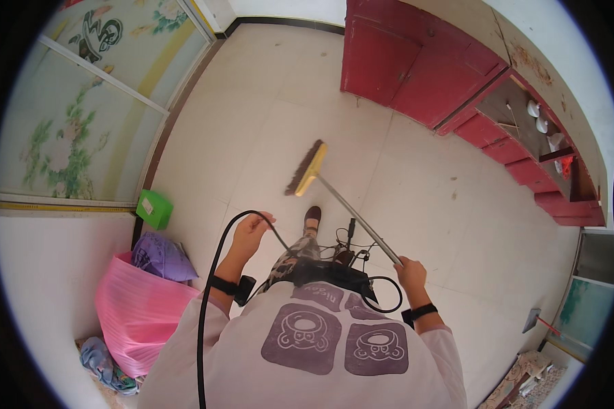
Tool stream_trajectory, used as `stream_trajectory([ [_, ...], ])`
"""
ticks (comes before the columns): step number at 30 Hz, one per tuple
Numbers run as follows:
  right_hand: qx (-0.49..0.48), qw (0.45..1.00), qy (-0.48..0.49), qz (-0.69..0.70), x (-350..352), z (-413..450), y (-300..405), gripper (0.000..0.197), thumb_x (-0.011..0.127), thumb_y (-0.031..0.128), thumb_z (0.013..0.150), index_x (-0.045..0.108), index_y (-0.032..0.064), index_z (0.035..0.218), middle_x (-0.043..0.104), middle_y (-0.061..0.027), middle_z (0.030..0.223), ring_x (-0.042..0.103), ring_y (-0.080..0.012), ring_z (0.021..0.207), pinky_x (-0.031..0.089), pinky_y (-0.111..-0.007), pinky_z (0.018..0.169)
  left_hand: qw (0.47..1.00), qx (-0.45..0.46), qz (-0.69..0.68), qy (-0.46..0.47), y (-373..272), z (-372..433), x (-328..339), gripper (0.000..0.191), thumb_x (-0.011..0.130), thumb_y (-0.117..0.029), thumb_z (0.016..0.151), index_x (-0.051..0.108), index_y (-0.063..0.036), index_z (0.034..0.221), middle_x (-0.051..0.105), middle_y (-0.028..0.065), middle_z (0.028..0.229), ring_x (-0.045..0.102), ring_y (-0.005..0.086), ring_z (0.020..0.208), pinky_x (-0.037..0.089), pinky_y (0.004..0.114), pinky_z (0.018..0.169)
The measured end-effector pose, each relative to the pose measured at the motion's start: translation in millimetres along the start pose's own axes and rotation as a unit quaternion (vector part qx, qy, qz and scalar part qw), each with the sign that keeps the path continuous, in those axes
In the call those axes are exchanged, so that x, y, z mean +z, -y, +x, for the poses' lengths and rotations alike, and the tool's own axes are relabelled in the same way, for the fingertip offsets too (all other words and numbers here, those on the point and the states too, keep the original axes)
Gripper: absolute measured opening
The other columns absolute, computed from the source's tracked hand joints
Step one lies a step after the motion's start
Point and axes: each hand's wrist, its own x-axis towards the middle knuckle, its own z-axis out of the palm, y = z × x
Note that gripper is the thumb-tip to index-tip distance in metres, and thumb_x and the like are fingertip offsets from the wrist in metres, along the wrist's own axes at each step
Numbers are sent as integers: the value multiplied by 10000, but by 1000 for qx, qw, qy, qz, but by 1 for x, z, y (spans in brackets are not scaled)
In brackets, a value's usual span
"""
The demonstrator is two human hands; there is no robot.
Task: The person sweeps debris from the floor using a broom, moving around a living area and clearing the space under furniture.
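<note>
My right hand (412, 276) is closed around the upper end of the broom's metal handle (360, 220). The handle slants forward and left to a yellow broom head (312, 168), whose dark bristles (303, 168) rest on the pale floor. My left hand (250, 232) is raised in front of my left side, fingers loosely extended. A black cable (225, 235) loops across it in view, and I see nothing gripped there. One dark shoe (312, 214) shows behind the broom head.
Red cabinets (414, 71) stand along the right wall. Sliding glass panels (92, 133) line the left. Near them are a green box (154, 209), a purple bag (163, 258) and a pink cover (138, 307). Thin black cables (350, 250) hang by my legs. A dustpan (532, 320) stands lower right.
</note>
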Motion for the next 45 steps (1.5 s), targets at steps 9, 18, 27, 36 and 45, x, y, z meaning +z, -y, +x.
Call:
stream_trajectory([
  [9,-220,975,-29,-32,-34,324,200,121,528,171,763,610,111,828,615,-107,707,611,-283,701,479,-401,589,989,-53,-4,-135,-4,169,-37,198,474,-68,850,529,14,1022,609,108,929,593,180,811,444,258,720],
  [18,18,997,55,-42,-62,369,100,199,547,211,760,630,208,940,637,-63,862,609,-246,824,489,-379,681,994,-33,48,-92,-42,280,-56,176,480,-104,862,547,-9,994,623,71,892,586,132,784,432,249,697],
  [27,420,904,65,-39,-126,186,-100,186,553,253,779,652,194,925,643,-55,915,613,-232,873,502,-363,711,995,-23,31,93,-77,370,18,182,468,-102,866,547,6,989,607,70,897,558,124,809,429,249,727],
  [36,510,860,-26,20,-134,69,-179,165,558,228,778,651,143,884,643,-94,843,616,-272,821,500,-386,685,983,-19,77,163,-129,336,128,186,457,-78,861,545,11,998,605,85,925,569,141,813,440,256,734],
  [45,352,921,-74,147,-202,103,-269,172,582,255,771,642,216,928,640,-70,827,612,-256,813,490,-384,681,980,-3,122,154,-209,236,288,173,451,-55,843,538,9,978,602,89,902,577,155,791,432,251,699],
])
